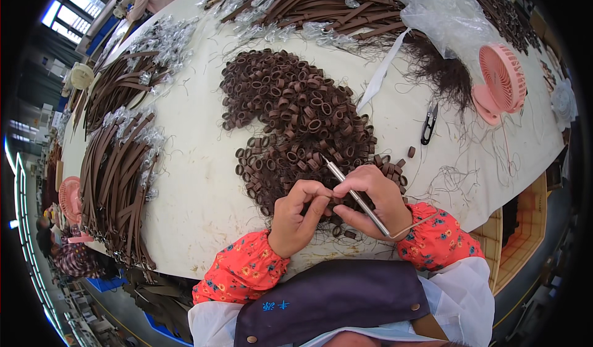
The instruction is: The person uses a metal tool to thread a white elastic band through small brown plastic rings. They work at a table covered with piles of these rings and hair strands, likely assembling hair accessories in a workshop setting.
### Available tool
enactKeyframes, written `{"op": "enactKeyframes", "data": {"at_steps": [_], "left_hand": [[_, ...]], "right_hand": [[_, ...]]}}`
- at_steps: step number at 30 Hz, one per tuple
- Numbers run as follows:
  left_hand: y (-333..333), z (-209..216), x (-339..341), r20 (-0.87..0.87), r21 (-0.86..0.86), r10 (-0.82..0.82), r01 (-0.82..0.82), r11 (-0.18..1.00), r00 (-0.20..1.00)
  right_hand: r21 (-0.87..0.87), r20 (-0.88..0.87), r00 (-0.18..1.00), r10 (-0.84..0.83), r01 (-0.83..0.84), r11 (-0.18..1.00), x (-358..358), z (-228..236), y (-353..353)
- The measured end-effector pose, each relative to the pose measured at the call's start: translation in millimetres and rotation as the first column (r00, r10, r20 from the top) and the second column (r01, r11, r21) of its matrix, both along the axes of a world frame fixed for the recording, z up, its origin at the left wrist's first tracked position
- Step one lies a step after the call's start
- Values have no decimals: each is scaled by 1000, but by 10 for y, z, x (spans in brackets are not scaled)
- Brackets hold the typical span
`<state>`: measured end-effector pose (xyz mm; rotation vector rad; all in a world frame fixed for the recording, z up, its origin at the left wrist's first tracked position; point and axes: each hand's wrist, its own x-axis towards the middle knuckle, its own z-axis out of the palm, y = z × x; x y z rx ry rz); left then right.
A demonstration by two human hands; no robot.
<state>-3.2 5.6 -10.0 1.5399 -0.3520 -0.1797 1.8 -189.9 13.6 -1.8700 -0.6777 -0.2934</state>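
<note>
A pale table (191, 180) spreads across the head view, its pile of brown rings (296, 106) running from the centre toward 12 o'clock. The rings look light and springy, probably best pinched by the rim. Toward 6 o'clock, the left hand (299, 214) has thumb and forefinger nearly meeting; whether they grip anything, I cannot tell. At 4 o'clock, the half-curled right hand (374, 198) holds a slim metal tool (364, 207), likely stiff and smooth. Farther out, a yellowish crate (531, 223) contains something dark.

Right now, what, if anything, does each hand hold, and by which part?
Right hand: the metal pen-shaped tool, around its middle. Left hand: whether it holds anything cannot be told.
</note>
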Motion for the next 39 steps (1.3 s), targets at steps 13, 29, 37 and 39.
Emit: {"op": "enactKeyframes", "data": {"at_steps": [13,29,37,39], "left_hand": [[56,40,20,-64,4,-56,57,998,996],[69,10,12,-63,37,-56,58,998,996],[52,31,8,-35,35,-38,39,999,999],[37,39,7,15,99,-42,40,994,999]], "right_hand": [[510,-421,872,249,1,860,-25,53,-174],[471,-427,859,283,-56,881,-28,80,-160],[280,-366,924,116,-9,960,-50,87,-129],[98,-231,973,10,13,995,-41,83,-72]]}}
